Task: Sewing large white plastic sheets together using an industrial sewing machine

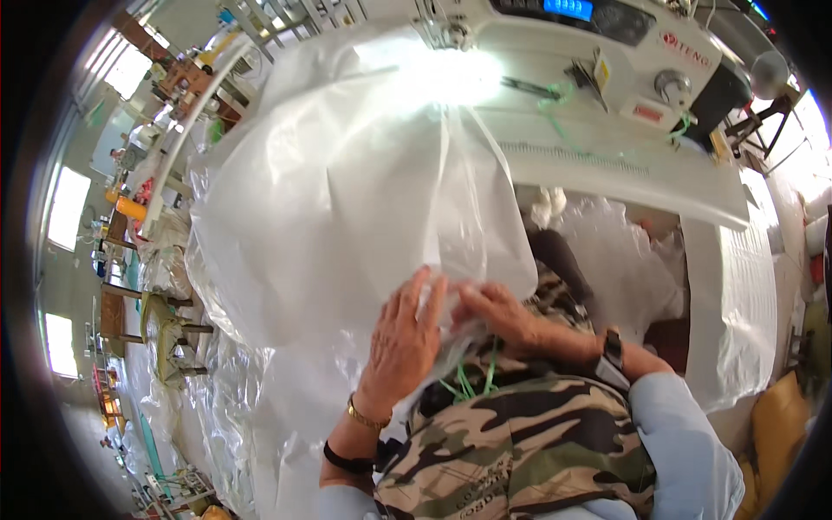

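Note:
A large white plastic sheet spreads from beneath the head of a sewing machine down toward my lap, with folds running along its middle. At its near edge my left hand lies with fingers stretched out and slightly apart, touching the film. Close beside it, my right hand is bent inward over the same edge; its fingertips are blurred, so whether they pinch the film does not show. Bright lamp glare hides the needle area. Green strands hang against my camouflage apron below the hands.
The machine bed carries a ruler scale along its front, with a dark slim tool and green thread near the machine. Clear plastic film is heaped under the table's right part. More crumpled film and a stool stand at left.

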Motion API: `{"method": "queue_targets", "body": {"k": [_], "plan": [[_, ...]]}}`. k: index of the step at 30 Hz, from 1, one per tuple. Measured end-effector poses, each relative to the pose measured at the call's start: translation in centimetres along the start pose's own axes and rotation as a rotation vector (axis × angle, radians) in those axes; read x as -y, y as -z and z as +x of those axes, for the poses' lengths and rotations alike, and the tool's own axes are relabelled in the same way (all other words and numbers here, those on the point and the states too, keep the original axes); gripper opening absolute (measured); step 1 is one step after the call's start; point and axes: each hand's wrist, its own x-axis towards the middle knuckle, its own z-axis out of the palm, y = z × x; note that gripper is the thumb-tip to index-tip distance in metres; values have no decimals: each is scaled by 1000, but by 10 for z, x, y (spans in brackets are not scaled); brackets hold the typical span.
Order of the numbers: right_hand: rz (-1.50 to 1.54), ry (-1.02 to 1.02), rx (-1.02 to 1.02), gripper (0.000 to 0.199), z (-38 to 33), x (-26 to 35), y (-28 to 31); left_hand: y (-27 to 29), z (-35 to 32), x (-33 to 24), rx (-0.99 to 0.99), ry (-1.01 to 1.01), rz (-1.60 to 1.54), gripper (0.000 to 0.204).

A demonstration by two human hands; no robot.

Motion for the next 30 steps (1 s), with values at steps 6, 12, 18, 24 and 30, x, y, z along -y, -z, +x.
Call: {"method": "queue_targets", "body": {"k": [6, 12, 18, 24, 30], "plan": [[26, 99, -6, 43, 21, -2, -2, -16, 6, 7, -208, 107, 39, 58], [126, 135, 122, 40, 19, -2, -5, -27, -3, 5, -330, 347, -521, 48], [14, 155, 209, 37, 12, 9, -21, -43, 1, 21, -379, 472, -805, 37], [-160, 66, 237, 35, 7, 12, -20, -47, 8, 30, -433, 636, -915, 20], [60, -13, -34, 22, 1, 3, -12, -9, 4, 35, -669, 381, -122, 13]]}}
